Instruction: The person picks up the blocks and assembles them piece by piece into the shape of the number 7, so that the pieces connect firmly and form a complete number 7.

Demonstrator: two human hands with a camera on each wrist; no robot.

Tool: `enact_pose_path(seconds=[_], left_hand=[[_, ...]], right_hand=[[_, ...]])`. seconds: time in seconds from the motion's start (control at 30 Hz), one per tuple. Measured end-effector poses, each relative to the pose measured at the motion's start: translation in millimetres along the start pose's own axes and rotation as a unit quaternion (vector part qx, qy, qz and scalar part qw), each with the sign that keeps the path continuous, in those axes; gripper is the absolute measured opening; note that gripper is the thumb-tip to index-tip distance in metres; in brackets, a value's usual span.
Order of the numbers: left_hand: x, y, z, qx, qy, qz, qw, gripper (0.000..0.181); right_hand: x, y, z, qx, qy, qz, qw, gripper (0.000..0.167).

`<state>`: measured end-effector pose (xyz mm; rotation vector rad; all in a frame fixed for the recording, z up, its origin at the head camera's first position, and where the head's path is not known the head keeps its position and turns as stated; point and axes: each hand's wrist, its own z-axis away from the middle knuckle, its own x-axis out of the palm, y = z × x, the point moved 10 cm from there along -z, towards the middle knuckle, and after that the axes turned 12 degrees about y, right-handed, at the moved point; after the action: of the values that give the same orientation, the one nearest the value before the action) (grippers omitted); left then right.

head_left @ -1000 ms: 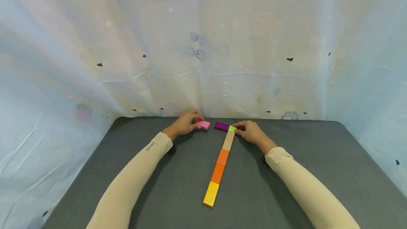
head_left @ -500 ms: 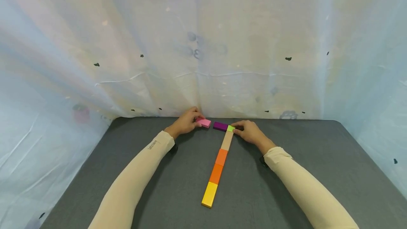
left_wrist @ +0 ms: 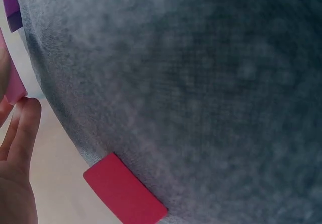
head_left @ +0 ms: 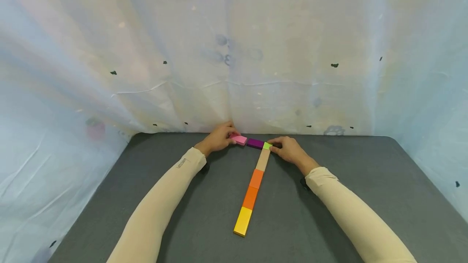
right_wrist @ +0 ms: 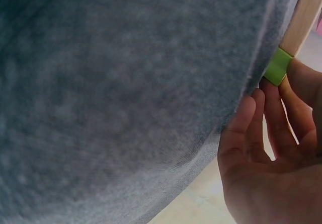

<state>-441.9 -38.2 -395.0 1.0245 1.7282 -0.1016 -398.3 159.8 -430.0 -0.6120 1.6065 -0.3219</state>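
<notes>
In the head view, my left hand grips a pink block between thumb and fingers, its right end close against a purple block. At the purple block's other end sits a small lime-green block, pinched by my right hand. A row of blocks runs from the green one toward the front: a tan block, two orange blocks and a yellow block. The right wrist view shows thumb and fingers at the green block. Whether pink and purple touch is unclear.
A red block lies near the cloth's edge in the left wrist view; my left hand seems to hide it from the head view. The dark grey table ends at a pale patterned curtain behind the blocks.
My left hand has slid the pink block to the right, narrowing the gap to the purple block. My right hand has stayed at the green block.
</notes>
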Motion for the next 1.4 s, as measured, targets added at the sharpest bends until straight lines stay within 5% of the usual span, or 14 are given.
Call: enact_pose_path(seconds=[0.43,1.4], left_hand=[[12.4,0.0,-5.3,-0.046,-0.009,-0.053,0.9975,0.024],[25.3,-9.1,-5.7,-0.068,-0.038,-0.088,0.9930,0.025]], right_hand=[[3.4,3.2,-0.6,0.007,-0.004,0.006,0.9999,0.037],[6.5,-3.1,-0.3,-0.013,-0.003,-0.004,0.9999,0.038]])
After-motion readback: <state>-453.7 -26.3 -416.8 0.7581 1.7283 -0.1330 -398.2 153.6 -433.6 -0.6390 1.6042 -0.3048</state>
